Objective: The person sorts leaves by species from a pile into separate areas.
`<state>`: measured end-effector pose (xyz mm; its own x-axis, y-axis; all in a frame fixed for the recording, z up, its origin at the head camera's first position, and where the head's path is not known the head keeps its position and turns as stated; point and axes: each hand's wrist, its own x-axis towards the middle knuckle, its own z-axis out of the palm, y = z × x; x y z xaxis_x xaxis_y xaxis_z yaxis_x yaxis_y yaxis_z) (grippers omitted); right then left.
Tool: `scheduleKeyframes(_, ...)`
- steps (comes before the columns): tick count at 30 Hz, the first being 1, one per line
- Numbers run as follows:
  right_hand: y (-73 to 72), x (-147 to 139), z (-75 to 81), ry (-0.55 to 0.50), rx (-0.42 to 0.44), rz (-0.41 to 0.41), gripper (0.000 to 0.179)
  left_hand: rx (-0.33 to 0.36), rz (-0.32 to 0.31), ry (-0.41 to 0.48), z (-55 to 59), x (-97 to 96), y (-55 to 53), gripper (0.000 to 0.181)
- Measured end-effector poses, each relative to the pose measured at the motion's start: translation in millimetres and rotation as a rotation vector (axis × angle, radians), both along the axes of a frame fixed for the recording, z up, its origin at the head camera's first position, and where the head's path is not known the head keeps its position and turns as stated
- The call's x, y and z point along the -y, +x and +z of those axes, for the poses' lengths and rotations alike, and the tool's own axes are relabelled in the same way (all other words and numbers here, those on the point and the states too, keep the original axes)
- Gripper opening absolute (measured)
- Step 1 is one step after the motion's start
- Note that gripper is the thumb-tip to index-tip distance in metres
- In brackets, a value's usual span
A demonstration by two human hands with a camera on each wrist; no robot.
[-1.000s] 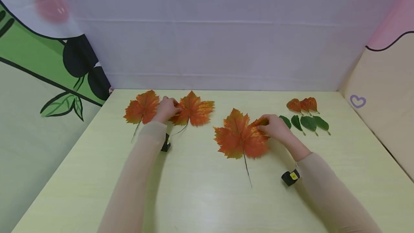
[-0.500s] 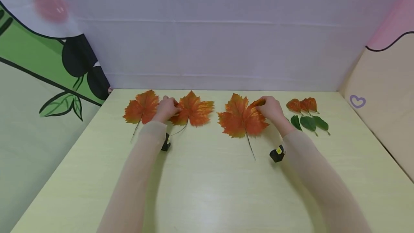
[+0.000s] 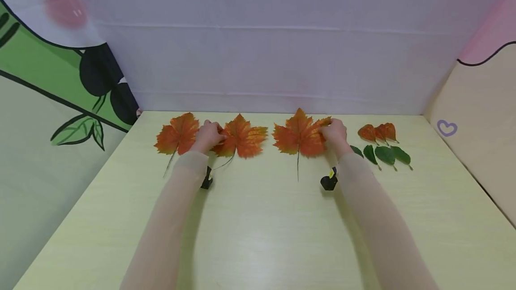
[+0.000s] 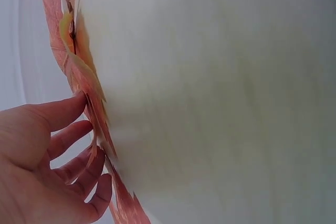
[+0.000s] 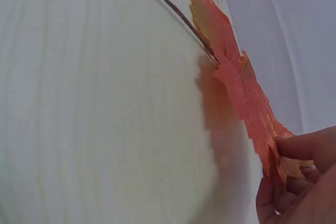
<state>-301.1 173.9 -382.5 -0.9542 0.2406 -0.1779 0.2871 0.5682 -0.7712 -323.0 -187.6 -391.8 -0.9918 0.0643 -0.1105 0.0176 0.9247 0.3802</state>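
Three orange maple leaves with thin stems are along the table's far side in the head view. My left hand (image 3: 208,136) is between the leftmost maple leaf (image 3: 182,131) and the middle maple leaf (image 3: 240,136). Thumb and index finger pinch the middle leaf's left edge (image 4: 86,80), the other fingers loosely bent, as the left wrist view shows. My right hand (image 3: 336,133) pinches the right lobe of the third maple leaf (image 3: 299,134). The right wrist view has this leaf (image 5: 242,88) tilted, casting a shadow on the table; its stem slants toward the tabletop.
Behind the pale wooden table (image 3: 258,218) rises a lilac cloth backdrop (image 3: 258,57). Small orange leaves (image 3: 367,132) lie at the far right, with a row of small green leaves (image 3: 385,155) in front of them. Printed panels flank both sides.
My right hand has carried the third maple leaf away from me to the far side, level with the other two, its stem swinging to point straight down. The left hand has stayed in place.
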Motion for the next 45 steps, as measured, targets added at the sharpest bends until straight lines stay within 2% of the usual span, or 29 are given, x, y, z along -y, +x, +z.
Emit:
scheduleKeyframes(3, -3.9, -2, -7.5, -0.001, 0.019, -0.020, 0.045, -0.002, -0.007, -0.016, 1.3, -1.8, 1.1, 0.039)
scheduleKeyframes(8, -7.8, -4, -15.2, 0.037, 0.052, -0.007, 0.050, 0.013, 0.006, -0.015, 0.0, -1.1, -0.2, 0.039)
scheduleKeyframes(11, -8.6, -4, -18.4, 0.086, 0.068, 0.007, 0.052, 0.025, 0.012, -0.012, -1.0, -0.1, -1.9, 0.039)
scheduleKeyframes(17, -8.0, -2, -19.7, 0.200, 0.044, 0.010, 0.051, 0.025, 0.004, -0.026, 2.4, -3.0, -2.1, 0.037)
scheduleKeyframes(21, -6.0, -6, -12.8, 0.246, 0.024, 0.009, 0.052, 0.005, 0.004, -0.011, 6.5, -5.9, -2.0, 0.040)
scheduleKeyframes(25, -3.0, -12, 2.4, 0.314, 0.008, 0.048, 0.047, -0.040, 0.006, 0.007, 15.8, -5.3, -2.4, 0.042)
scheduleKeyframes(29, 1.5, -21, 18.2, 0.332, -0.029, 0.110, 0.039, -0.069, -0.037, 0.033, 28.7, -3.3, -3.0, 0.040)
scheduleKeyframes(33, 11.4, -27, 26.4, 0.340, -0.090, 0.199, 0.035, -0.066, -0.067, 0.089, 43.3, -5.4, 3.7, 0.037)
scheduleKeyframes(36, 21.6, -29, 29.2, 0.368, -0.130, 0.249, 0.034, -0.066, -0.084, 0.124, 52.6, -12.2, 12.0, 0.035)
scheduleKeyframes(38, 28.5, -30, 31.3, 0.378, -0.147, 0.269, 0.034, -0.088, -0.116, 0.129, 57.0, -17.8, 18.4, 0.033)
scheduleKeyframes(41, 38.5, -31, 34.1, 0.387, -0.173, 0.305, 0.035, -0.135, -0.162, 0.134, 60.4, -25.7, 28.8, 0.030)
scheduleKeyframes(45, 50.3, -31, 33.7, 0.386, -0.207, 0.346, 0.035, -0.198, -0.196, 0.128, 58.0, -32.1, 41.9, 0.026)
